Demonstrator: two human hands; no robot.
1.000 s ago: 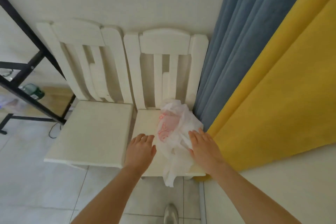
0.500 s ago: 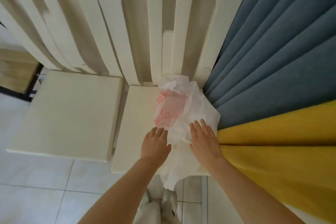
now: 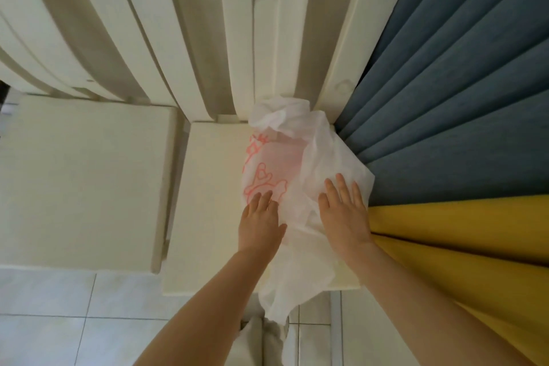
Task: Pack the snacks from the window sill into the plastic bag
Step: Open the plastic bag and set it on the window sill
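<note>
A crumpled white plastic bag (image 3: 300, 157) with red print lies on the seat of the right cream chair (image 3: 214, 187), its lower end hanging over the front edge. My left hand (image 3: 260, 224) rests flat on the bag's left side with fingers straight. On the bag's right side lies my right hand (image 3: 343, 211), fingers spread and straight. No snacks and no window sill are in view.
A second cream chair (image 3: 83, 181) stands to the left, its seat beside the first. Blue curtain (image 3: 460, 98) and yellow curtain (image 3: 463, 241) hang close on the right. White tiled floor (image 3: 59, 321) lies below, with my feet under the bag.
I have come closer and looked further down. Both hands have slid forward onto the bag; the left one, earlier on the seat beside it, now lies on it.
</note>
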